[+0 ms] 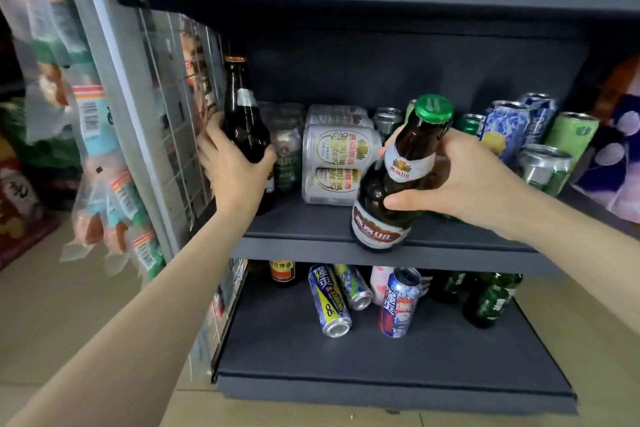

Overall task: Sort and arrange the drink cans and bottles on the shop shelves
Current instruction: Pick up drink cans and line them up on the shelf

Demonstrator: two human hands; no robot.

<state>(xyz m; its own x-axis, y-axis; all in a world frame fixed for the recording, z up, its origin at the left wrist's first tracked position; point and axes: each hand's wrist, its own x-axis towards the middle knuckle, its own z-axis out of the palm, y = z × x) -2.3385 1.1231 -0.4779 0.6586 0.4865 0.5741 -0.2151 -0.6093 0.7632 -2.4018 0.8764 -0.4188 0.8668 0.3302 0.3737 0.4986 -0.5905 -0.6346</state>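
**Head view: two glass bottles in hand at the middle shelf**

Head camera shows the right hand, its grip curled round the shoulder of a green-capped brown bottle, thumb under the neck label. The bottle is tilted, its base over the middle shelf front edge. The left hand wraps the belly of a dark bottle standing upright at the shelf's left end, beside the wire side panel.

Both bottles are glass: probably heavy, rigid, smooth and breakable, so a full wrap low on the body looks safer than the neck. Both forearms reach forward, wrists nearly straight.
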